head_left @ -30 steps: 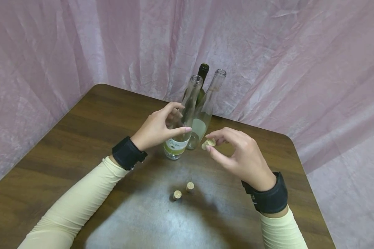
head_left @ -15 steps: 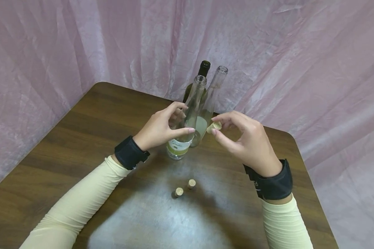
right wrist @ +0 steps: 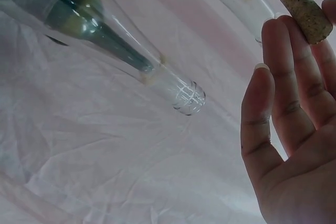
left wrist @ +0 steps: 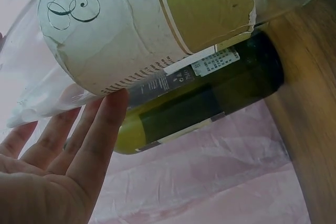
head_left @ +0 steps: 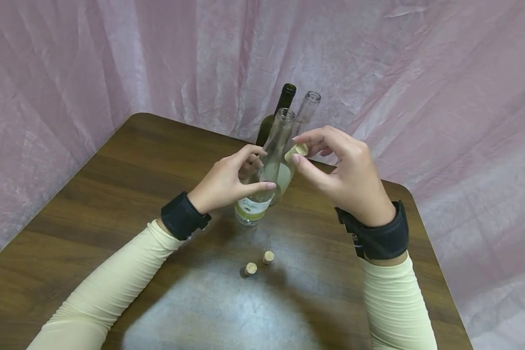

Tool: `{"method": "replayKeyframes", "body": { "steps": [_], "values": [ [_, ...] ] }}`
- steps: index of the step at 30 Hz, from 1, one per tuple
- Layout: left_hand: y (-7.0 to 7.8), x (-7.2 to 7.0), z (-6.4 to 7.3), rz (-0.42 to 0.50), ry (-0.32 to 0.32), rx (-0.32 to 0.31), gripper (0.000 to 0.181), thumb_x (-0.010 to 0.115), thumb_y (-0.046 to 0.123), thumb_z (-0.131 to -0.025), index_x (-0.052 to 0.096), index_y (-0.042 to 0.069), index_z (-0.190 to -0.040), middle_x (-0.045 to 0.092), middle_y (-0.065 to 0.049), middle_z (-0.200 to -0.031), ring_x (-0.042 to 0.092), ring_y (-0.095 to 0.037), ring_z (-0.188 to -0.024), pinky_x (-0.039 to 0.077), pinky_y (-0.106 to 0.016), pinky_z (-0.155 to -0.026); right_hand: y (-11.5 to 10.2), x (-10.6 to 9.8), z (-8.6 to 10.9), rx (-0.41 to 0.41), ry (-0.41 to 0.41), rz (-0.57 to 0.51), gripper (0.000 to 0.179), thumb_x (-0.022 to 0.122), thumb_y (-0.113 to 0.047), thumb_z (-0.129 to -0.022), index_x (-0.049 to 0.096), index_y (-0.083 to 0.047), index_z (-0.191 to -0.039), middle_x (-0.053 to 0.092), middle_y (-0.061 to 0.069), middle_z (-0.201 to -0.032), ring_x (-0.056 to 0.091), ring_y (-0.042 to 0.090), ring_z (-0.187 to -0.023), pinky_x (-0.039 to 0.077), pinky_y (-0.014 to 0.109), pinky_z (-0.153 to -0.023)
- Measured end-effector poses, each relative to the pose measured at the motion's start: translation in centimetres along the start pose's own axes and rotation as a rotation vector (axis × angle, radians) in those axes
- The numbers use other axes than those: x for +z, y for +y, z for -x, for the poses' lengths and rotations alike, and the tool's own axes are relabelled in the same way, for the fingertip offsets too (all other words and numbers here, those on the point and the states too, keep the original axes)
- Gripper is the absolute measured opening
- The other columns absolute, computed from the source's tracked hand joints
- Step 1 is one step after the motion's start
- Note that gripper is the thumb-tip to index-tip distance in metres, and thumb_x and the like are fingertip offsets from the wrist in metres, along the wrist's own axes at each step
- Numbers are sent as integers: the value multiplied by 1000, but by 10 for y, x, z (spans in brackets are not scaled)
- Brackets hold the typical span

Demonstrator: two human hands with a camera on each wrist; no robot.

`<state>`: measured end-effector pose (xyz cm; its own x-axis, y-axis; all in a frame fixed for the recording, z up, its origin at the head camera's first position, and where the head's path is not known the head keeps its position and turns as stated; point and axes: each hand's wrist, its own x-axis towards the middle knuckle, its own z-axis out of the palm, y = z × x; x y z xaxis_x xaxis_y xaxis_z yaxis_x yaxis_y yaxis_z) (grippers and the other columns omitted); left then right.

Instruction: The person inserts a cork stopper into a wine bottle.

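Note:
My left hand (head_left: 220, 177) is around the labelled clear glass bottle (head_left: 253, 206), its thumb across the front and its fingers at the far side. In the left wrist view, fingertips touch the glass beside the pale label (left wrist: 121, 30). A cork (head_left: 299, 149) is pinched between the thumb and fingers of my right hand (head_left: 350, 167). The right wrist view shows this cork (right wrist: 305, 13) tilted at the fingertips. It hangs just right of the held bottle's neck, below its open mouth (head_left: 285, 115). Two more corks (head_left: 251, 269) (head_left: 268, 257) stand on the table.
Close behind the held bottle are a dark green bottle (head_left: 266, 129) and a second clear bottle (head_left: 305, 111), both uncorked and upright. The brown wooden table (head_left: 105, 180) ends at a pink curtain (head_left: 179, 58).
My right hand has moved up with the cork, from beside the bottle's lower body to near its neck. The held bottle has shifted slightly right with my left hand.

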<state>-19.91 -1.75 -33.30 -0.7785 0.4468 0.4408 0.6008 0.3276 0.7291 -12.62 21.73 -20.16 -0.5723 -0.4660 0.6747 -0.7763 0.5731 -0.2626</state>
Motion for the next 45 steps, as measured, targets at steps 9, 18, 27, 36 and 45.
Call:
{"method": "replayKeyframes", "body": {
  "steps": [9,18,27,36,45],
  "values": [
    [5,2,1,12,-15,9,76,76,67,-82,55,25,-141,69,4,-111,69,-16,-100,53,-36,-81,2,-7,-7,-6,28,-1,25,76,-20,-96,76,0,-111,74,1,-101,67,16,-88,52,32,-82],
    [10,15,1,42,-45,16,78,76,67,-83,56,21,-142,68,1,-113,67,-17,-98,53,-36,-79,-3,-18,-16,41,159,-29,22,76,-14,-94,78,0,-111,74,-2,-98,65,11,-88,50,28,-83],
    [16,21,0,57,-46,10,76,77,66,-83,56,23,-142,66,6,-113,68,-22,-102,54,-35,-81,-2,-22,-29,91,219,-18,26,76,-18,-95,79,-3,-116,75,-4,-101,66,9,-88,51,27,-83],
    [18,28,-2,69,-44,28,73,76,67,-84,55,26,-140,69,2,-114,68,-19,-100,54,-35,-79,10,-25,-30,63,111,37,32,74,-26,-98,78,-2,-118,75,-1,-101,67,10,-88,51,27,-83],
    [20,33,-4,64,-54,22,75,76,70,-82,56,27,-140,68,7,-114,68,-16,-99,54,-35,-79,15,-22,-23,107,64,0,33,69,-29,-101,78,-2,-118,75,-1,-105,68,12,-88,52,28,-84]
  ]
}}
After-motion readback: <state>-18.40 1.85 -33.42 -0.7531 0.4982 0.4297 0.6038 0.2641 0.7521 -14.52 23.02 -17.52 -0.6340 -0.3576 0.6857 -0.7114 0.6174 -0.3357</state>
